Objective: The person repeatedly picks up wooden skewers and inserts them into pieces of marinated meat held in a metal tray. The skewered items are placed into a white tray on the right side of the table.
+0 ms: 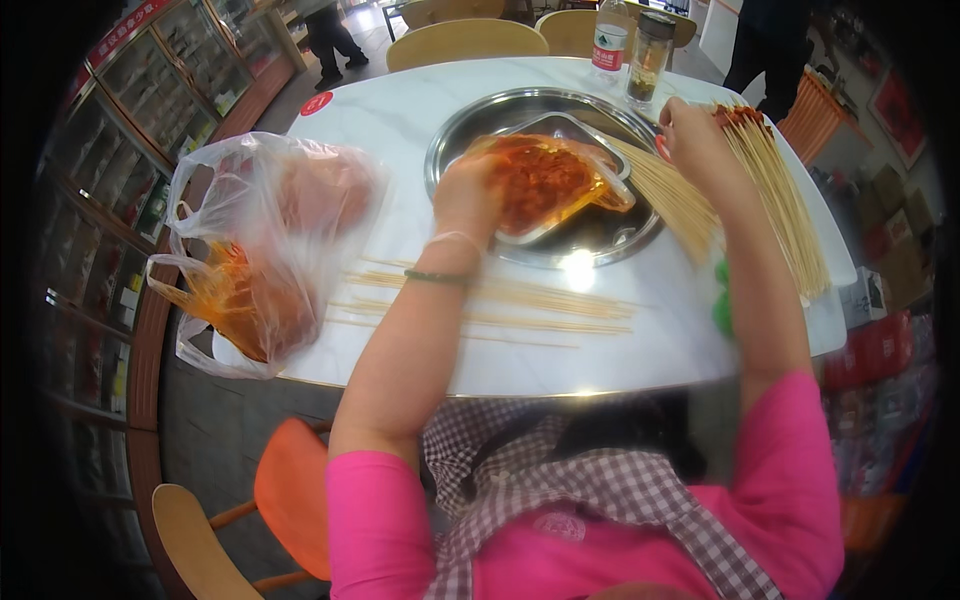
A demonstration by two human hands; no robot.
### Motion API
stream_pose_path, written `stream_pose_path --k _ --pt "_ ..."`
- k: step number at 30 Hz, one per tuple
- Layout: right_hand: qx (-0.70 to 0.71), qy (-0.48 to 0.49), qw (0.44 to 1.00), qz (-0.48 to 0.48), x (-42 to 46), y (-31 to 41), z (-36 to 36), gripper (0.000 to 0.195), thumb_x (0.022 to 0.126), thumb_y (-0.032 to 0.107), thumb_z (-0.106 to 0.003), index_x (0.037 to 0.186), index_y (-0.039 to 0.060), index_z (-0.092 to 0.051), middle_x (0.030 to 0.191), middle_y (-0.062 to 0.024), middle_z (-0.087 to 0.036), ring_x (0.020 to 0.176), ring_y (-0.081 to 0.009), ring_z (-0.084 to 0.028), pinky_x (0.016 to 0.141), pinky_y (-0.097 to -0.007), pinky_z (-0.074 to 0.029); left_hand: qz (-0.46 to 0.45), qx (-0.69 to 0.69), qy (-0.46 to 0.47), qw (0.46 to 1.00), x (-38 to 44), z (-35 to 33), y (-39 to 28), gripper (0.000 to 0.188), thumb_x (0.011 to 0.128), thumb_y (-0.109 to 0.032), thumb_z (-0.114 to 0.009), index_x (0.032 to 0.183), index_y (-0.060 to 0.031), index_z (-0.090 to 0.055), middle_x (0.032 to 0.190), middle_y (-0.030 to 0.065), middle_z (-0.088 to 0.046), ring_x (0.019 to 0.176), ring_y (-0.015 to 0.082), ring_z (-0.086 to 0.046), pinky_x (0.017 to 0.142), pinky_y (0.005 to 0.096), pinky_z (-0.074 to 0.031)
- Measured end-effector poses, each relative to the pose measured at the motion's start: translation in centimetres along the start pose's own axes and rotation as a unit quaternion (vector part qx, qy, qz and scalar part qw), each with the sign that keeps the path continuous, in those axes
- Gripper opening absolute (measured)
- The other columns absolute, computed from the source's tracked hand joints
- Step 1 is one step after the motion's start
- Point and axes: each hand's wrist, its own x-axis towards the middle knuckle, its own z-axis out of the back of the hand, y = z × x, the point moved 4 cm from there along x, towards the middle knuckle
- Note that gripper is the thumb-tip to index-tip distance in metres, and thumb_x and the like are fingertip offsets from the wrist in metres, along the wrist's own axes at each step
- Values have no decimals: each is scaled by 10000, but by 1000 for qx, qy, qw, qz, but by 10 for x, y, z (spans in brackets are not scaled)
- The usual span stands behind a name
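My left hand (469, 191), blurred, is at the left side of an open plastic bag of red marinated meat pieces (544, 180); its fingertips are hard to make out. The bag lies in a rectangular metal tray (517, 238), set in a round steel platter (444, 135). Over the platter's right side, my right hand (690, 139) is bent with its fingers curled. A small red loop (663, 148) shows at those fingers; whether they grip it is unclear. Just right of this hand lie bamboo skewers (787, 202) with red meat (739, 116) on their far ends.
Bare skewers lean on the platter (667, 195) and lie along the near table (540, 300). Plastic bags of meat (277, 225) stand at left. A water bottle (609, 45) and a tea flask (646, 64) stand at the back. A green object (722, 300) sits beside my right forearm.
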Motion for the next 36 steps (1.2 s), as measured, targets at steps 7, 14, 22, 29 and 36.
stream_pose_path --k 7,14,22,29,36 --pt "624 -56 779 -24 -60 37 2 211 1011 112 -478 1119 -31 -589 754 21 -502 584 -15 -419 497 -173 -328 33 73 85 993 18 -9 -2 254 803 -142 -659 1051 -133 -714 1038 143 -682 947 325 -647 831 401 -520" --pt "715 -82 695 9 -90 44 0 250 1043 156 -443 1174 -23 -556 763 30 -451 558 1 -354 479 -157 -304 21 211 166 963 39 -30 -12 264 804 -131 -666 1066 -134 -699 1068 145 -675 1000 333 -641 870 386 -521" --pt "737 -126 663 43 -100 37 22 266 1045 183 -443 1185 -7 -566 757 23 -450 560 -14 -355 481 -159 -305 60 193 192 960 48 -43 -20 299 795 -106 -674 1093 -129 -693 1112 138 -667 1051 331 -628 899 381 -512" --pt "748 -142 645 66 -102 33 28 275 1046 185 -439 1181 -19 -565 763 15 -456 560 -18 -360 476 -157 -305 143 71 196 968 45 -29 -17 309 836 -92 -654 1143 -107 -677 1122 147 -669 1032 328 -638 886 374 -510" --pt "754 -132 640 70 -103 39 26 279 1047 196 -437 1166 -24 -559 766 10 -467 562 -19 -368 476 -153 -309 112 78 172 976 44 -39 -14 235 907 -113 -567 1104 -45 -676 1087 147 -685 1000 308 -653 865 379 -509"
